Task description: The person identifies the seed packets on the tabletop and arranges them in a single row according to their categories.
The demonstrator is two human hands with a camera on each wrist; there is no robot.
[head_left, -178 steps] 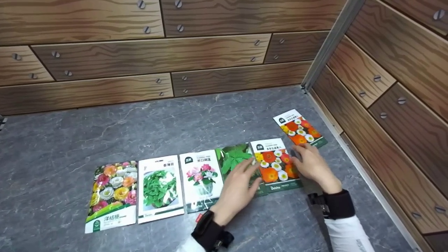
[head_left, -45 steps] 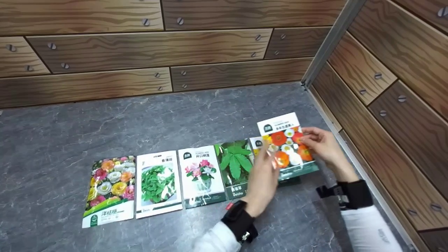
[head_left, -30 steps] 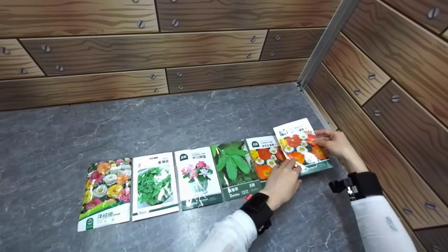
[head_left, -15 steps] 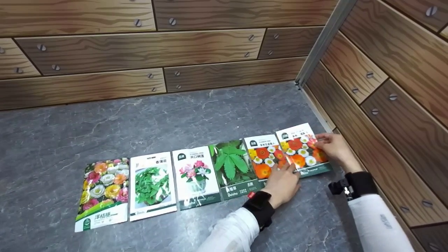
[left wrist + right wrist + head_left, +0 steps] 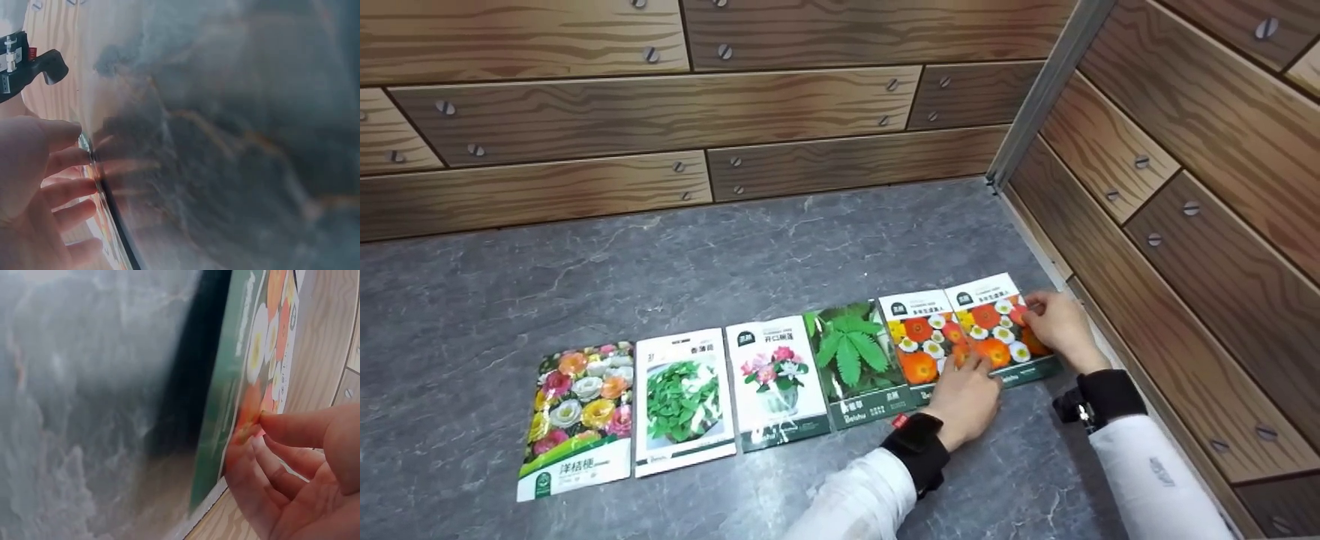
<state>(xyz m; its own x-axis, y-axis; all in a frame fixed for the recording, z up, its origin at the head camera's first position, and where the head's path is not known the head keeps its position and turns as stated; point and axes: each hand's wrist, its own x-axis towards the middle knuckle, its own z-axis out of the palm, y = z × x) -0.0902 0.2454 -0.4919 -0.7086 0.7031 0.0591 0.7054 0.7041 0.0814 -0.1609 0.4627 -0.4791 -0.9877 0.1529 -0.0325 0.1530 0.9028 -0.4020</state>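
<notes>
Six seed packets lie in a slanting row. At the right end is an orange-and-white poppy packet (image 5: 994,330); my right hand (image 5: 1057,322) pinches its right edge, thumb on the front in the right wrist view. A like poppy packet (image 5: 919,337) lies directly left of it, edges meeting. My left hand (image 5: 967,397) rests its fingertips on the lower part where these two meet, fingers loosely bent. Further left come a green-leaf packet (image 5: 851,352), a pink-flower packet (image 5: 772,375), a mint packet (image 5: 682,397) and a mixed-flower packet (image 5: 577,412).
The packets lie on a grey marbled surface (image 5: 735,262). A wood-patterned wall (image 5: 660,112) stands behind, and another wood-patterned wall (image 5: 1185,247) rises close to the right arm. A metal strip (image 5: 1039,97) runs up their corner.
The second poppy packet, first lying apart at the upper right, was lifted over its twin, then laid down at the row's right end. Lately it has shifted slightly left against its neighbour.
</notes>
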